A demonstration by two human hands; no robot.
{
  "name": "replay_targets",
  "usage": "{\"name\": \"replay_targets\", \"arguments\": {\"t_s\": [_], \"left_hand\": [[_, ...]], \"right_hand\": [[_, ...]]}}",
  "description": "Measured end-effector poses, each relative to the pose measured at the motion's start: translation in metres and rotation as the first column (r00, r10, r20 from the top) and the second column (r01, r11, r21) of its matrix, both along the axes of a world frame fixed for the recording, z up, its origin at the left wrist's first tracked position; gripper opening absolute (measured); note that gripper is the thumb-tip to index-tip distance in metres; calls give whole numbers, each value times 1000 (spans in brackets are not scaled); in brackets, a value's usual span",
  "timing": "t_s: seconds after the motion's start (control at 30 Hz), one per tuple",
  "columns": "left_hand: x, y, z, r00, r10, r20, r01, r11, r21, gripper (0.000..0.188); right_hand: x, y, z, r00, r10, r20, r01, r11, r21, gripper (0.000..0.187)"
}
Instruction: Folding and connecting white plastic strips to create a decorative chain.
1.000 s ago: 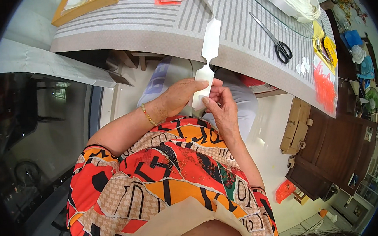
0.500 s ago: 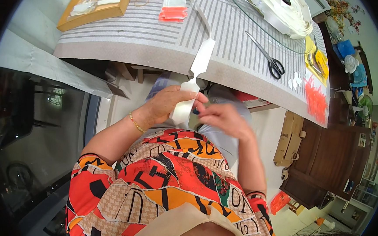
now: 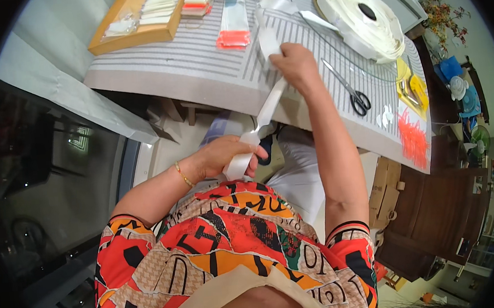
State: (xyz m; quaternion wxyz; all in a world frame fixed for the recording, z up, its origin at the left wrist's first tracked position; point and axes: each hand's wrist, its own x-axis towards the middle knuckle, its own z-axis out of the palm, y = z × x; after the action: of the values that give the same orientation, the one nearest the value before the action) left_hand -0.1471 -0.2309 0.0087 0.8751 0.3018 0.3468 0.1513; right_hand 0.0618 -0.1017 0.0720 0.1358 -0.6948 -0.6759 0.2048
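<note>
A long white satin-like ribbon (image 3: 271, 103), cut with notches along it, runs from my lap up over the front edge of the table. My left hand (image 3: 224, 155) is closed on its lower end, thumb on top, close to my body. Further up, over the table's front edge, my right hand (image 3: 297, 64) grips the same ribbon in a fist. Past that hand the ribbon curves over the table toward a large white roll (image 3: 344, 24) with a dark core. Black-handled scissors (image 3: 360, 101) lie to the right of my right hand.
At the back left a wooden tray (image 3: 135, 36) holds white strips. Bundled strips with red ends (image 3: 233, 39) lie beside it. Toward the right edge are small white pieces (image 3: 384, 116), red strands (image 3: 413, 142) and a yellow-handled tool (image 3: 419, 89). The striped cloth (image 3: 206, 56) covers the table.
My right hand has moved from beside my left hand up and away to the table edge, and now grips the ribbon. My left hand still holds the lower end.
</note>
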Motion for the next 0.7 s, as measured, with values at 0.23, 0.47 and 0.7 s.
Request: {"name": "replay_targets", "arguments": {"t_s": [0.23, 0.47, 0.7], "left_hand": [[18, 24, -68, 981, 151, 119, -142, 987, -81, 34], [58, 17, -89, 981, 157, 117, -152, 987, -45, 36], [76, 11, -85, 986, 28, 162, -28, 1000, 0, 38]], "right_hand": [[33, -140, -49, 42, -282, -958, 264, 929, -262, 18], [13, -242, -138, -251, -428, -868, 188, 858, -478, 22], [16, -249, -142, -200, -507, -838, 136, 833, -537, 24]]}}
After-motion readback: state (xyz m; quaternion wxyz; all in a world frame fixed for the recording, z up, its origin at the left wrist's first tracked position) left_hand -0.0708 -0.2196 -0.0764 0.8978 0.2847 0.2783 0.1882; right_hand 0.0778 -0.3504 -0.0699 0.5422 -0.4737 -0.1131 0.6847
